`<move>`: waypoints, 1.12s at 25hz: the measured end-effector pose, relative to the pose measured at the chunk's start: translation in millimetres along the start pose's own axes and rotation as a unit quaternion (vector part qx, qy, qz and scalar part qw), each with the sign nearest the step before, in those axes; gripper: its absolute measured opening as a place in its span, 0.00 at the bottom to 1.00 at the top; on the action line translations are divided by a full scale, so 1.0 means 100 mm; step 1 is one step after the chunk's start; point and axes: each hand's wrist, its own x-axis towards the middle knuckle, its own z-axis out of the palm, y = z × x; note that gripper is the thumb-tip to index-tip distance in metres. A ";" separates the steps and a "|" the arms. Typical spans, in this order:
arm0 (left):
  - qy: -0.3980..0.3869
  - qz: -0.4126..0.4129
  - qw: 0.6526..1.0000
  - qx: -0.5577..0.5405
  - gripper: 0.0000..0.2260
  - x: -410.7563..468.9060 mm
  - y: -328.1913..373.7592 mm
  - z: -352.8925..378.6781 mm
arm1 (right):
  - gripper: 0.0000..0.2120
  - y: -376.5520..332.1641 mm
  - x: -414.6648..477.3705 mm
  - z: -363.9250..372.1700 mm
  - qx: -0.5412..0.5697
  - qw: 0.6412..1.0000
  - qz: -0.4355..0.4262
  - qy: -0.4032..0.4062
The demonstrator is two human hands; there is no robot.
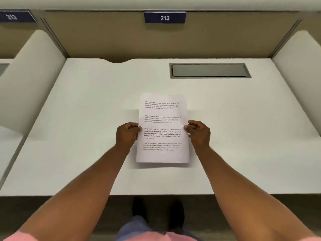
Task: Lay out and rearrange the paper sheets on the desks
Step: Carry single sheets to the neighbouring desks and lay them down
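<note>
Both hands grip one white printed paper sheet [162, 129] by its long edges: the left hand [127, 134] pinches the left edge about midway down, thumb on top and fingers curled beneath, and the right hand [198, 133] pinches the right edge at the same height in the same way. That sheet carries four blocks of black text, the third partly in bold, and sits upright to the viewer over the middle of the pale white desk top [78, 136]; a soft shadow below its near edge suggests it is slightly lifted, though whether any part touches the surface cannot be told. Farther back on the right, a grey rectangular recessed panel [209, 70] is set into the desk. Tan partition walls close in the bay, with a dark blue number plate reading 213 [164, 17] on the back wall and another reading 212 [13, 16] over the neighbouring desk to the left.
</note>
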 end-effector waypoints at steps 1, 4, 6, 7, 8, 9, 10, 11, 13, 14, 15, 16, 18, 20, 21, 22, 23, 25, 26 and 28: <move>0.020 -0.015 1.000 0.009 0.05 -0.01 -0.06 0.04 | 0.12 0.04 0.04 -0.02 -0.017 1.000 0.000 -0.003; 0.045 -0.048 0.997 0.048 0.03 0.01 -0.21 0.13 | 0.12 0.16 0.10 -0.07 -0.068 0.998 -0.006 -0.007; 0.048 -0.065 0.994 0.070 0.01 0.03 -0.28 0.21 | 0.11 0.26 0.15 -0.10 -0.092 0.996 -0.007 -0.002; 0.049 -0.065 0.992 0.092 0.02 0.03 -0.30 0.25 | 0.11 0.31 0.16 -0.13 -0.102 0.995 -0.009 0.001; 0.046 -0.059 0.990 0.119 0.03 0.03 -0.32 0.29 | 0.11 0.35 0.16 -0.15 -0.113 0.993 -0.011 0.003; 0.043 -0.051 0.987 0.147 0.02 0.04 -0.33 0.32 | 0.11 0.37 0.17 -0.16 -0.127 0.992 -0.013 0.004; 0.040 -0.043 0.984 0.168 0.02 0.06 -0.34 0.36 | 0.11 0.38 0.19 -0.17 -0.138 0.990 -0.013 0.006; 0.036 -0.036 0.981 0.186 0.03 0.07 -0.35 0.39 | 0.11 0.39 0.20 -0.18 -0.147 0.989 -0.013 0.008; 0.026 -0.017 0.972 0.232 0.05 0.06 -0.37 0.44 | 0.11 0.43 0.19 -0.20 -0.157 0.987 -0.010 0.016; 0.026 -0.006 0.966 0.256 0.05 0.05 -0.37 0.46 | 0.12 0.45 0.19 -0.21 -0.163 0.986 -0.011 0.018; 0.030 -0.001 0.961 0.274 0.05 0.04 -0.37 0.48 | 0.12 0.46 0.19 -0.23 -0.171 0.985 -0.015 0.017; 0.038 0.001 0.957 0.287 0.04 0.04 -0.37 0.50 | 0.12 0.48 0.19 -0.24 -0.179 0.983 -0.020 0.014; 0.056 -0.001 0.949 0.312 0.04 0.02 -0.37 0.54 | 0.13 0.50 0.20 -0.25 -0.195 0.980 -0.033 0.008; 0.067 -0.003 0.939 0.337 0.03 0.02 -0.38 0.56 | 0.14 0.54 0.20 -0.25 -0.212 0.976 -0.055 0.002; 0.069 -0.003 0.937 0.343 0.03 0.02 -0.38 0.57 | 0.14 0.56 0.20 -0.26 -0.220 0.973 -0.067 0.000; 0.067 -0.001 0.937 0.344 0.04 0.01 -0.39 0.57 | 0.15 0.57 0.19 -0.27 -0.226 0.971 -0.077 -0.001; 0.065 0.006 0.937 0.343 0.05 0.01 -0.40 0.57 | 0.15 0.59 0.18 -0.28 -0.230 0.969 -0.087 0.001; 0.064 0.026 0.938 0.340 0.08 0.00 -0.43 0.55 | 0.14 0.62 0.18 -0.30 -0.231 0.968 -0.097 0.005; 0.064 0.035 0.938 0.340 0.09 -0.01 -0.45 0.55 | 0.14 0.62 0.18 -0.30 -0.229 0.968 -0.099 0.006; 0.060 0.045 0.937 0.340 0.08 -0.02 -0.47 0.54 | 0.14 0.63 0.18 -0.30 -0.231 0.967 -0.103 0.007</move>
